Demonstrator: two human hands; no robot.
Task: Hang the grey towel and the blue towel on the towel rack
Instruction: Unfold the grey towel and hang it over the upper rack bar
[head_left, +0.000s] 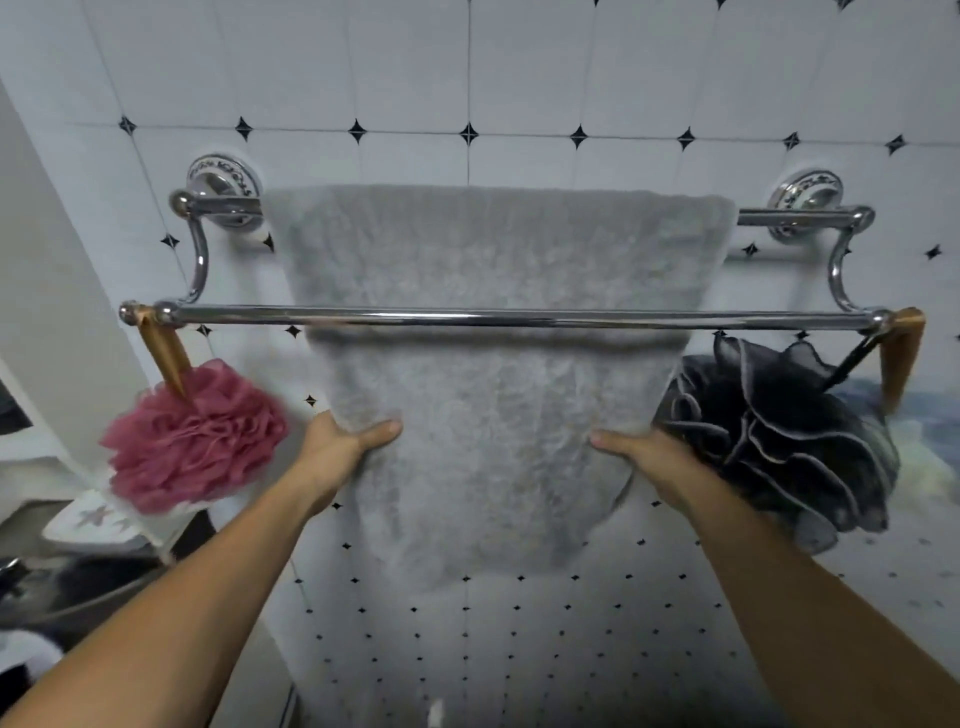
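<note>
Grey towel (493, 291) draped over rack (519, 317); both hands apparently pinch its sides.

fluffy grey towel (493, 249) draped over chrome towel rack's (519, 317) rear bar, hanging flat.

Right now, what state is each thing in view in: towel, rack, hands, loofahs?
grey towel: draped over the rear bar, behind the front bar
towel rack: front bar holds no towel
left hand: grips the towel's left edge
right hand: grips the towel's right edge
pink loofah: hangs at front bar's left end
black loofah: hangs at front bar's right end
</note>
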